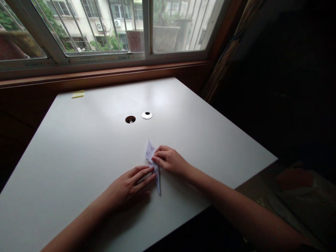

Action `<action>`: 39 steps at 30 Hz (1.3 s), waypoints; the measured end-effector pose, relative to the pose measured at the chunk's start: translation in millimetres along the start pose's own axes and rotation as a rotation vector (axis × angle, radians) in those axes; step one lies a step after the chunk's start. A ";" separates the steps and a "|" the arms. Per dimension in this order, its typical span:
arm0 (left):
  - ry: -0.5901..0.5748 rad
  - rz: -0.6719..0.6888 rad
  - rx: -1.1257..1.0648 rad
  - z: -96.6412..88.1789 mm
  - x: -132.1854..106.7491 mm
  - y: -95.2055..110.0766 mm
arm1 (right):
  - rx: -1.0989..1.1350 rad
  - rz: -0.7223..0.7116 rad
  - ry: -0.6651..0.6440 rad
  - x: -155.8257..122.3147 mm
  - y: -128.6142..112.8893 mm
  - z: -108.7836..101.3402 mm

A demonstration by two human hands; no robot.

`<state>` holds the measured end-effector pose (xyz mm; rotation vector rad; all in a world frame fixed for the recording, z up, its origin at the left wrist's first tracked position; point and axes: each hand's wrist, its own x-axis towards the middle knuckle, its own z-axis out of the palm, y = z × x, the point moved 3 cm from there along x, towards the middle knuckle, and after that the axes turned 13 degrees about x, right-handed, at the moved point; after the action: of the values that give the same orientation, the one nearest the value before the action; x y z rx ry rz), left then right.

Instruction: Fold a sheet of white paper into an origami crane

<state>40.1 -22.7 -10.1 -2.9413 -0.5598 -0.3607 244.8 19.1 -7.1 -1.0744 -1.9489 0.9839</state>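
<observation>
A narrow piece of folded white paper (149, 149) lies on the white table (105, 143), pointed at its far and near ends. My left hand (132, 183) rests on it from the left, its fingers stretched out and the fingertips pressing on the middle of the paper. From the right, my right hand (169, 159) pinches the paper's upper right edge, thumb and fingers brought together. Part of the paper's middle is hidden under the fingertips of both hands.
Beyond my hands are a round hole (130, 119) in the tabletop and a silver ring-shaped cover (147, 115). A yellow paper pad (78, 94) lies near the far left corner. A barred window (105, 31) stands behind the table.
</observation>
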 end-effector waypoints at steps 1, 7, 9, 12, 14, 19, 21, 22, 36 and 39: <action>0.003 -0.003 0.012 0.7 0.3 0.3 | -0.009 -0.003 0.000 0.9 -2.4 0.4; 0.003 -0.002 0.063 4.3 -1.2 0.7 | 0.013 0.103 0.030 6.0 -1.7 9.2; 0.007 -0.003 0.066 4.2 -1.6 0.6 | 0.045 0.135 0.036 7.8 0.5 12.1; 0.017 -0.009 0.066 4.0 -1.7 0.7 | 0.058 0.168 0.049 10.0 0.9 13.6; 0.013 -0.012 0.066 4.8 -1.9 0.8 | 0.059 0.192 0.060 10.9 -1.2 13.7; -0.001 -0.009 0.064 6.2 -2.6 0.2 | 0.023 0.227 0.073 11.9 -9.8 16.4; -0.010 -0.002 0.073 5.7 -2.9 -0.2 | 0.025 0.228 0.055 12.1 -11.7 18.7; -0.014 0.001 0.076 5.4 -3.1 -0.4 | 0.036 0.235 0.045 12.2 -11.7 19.5; 0.026 0.033 -0.008 1.0 -3.9 2.1 | 0.089 0.318 -0.010 15.6 -2.5 20.8; 0.038 0.038 -0.003 0.9 -4.0 2.7 | 0.089 0.328 -0.020 16.1 -2.4 20.7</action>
<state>37.6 -26.4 -12.2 -2.9369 -0.4977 -0.4132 219.9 26.6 -11.5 -1.3644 -1.7583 1.2478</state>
